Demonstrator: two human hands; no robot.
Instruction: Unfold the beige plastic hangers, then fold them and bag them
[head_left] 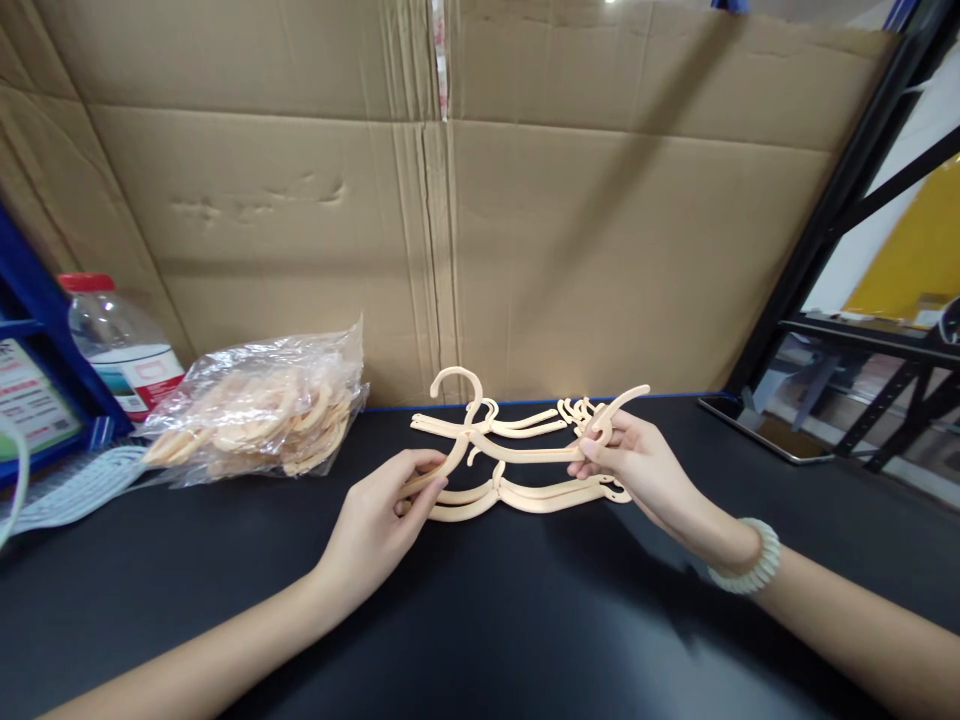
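A cream plastic clothes hanger [521, 453] is held up off the table between my two hands, its curved hook [480, 385] pointing upward. My left hand [382, 515] pinches the hanger's left arm between thumb and fingers. The fingers of my right hand [637, 460] are closed round its right end, where a curved cream piece [628, 396] sticks up and out; whether it is part of the same hanger I cannot tell. Below and behind, more cream hangers [551, 500] lie on the black table [480, 620], partly hidden by the held one and my fingers.
A clear plastic bag [262, 400] full of cream hangers sits at the left. Behind it stands a bottle with a red cap [86, 282], near a pale hairbrush [90, 485] and a blue frame. Cardboard [637, 250] walls the back. A phone-like flat object [761, 430] lies right.
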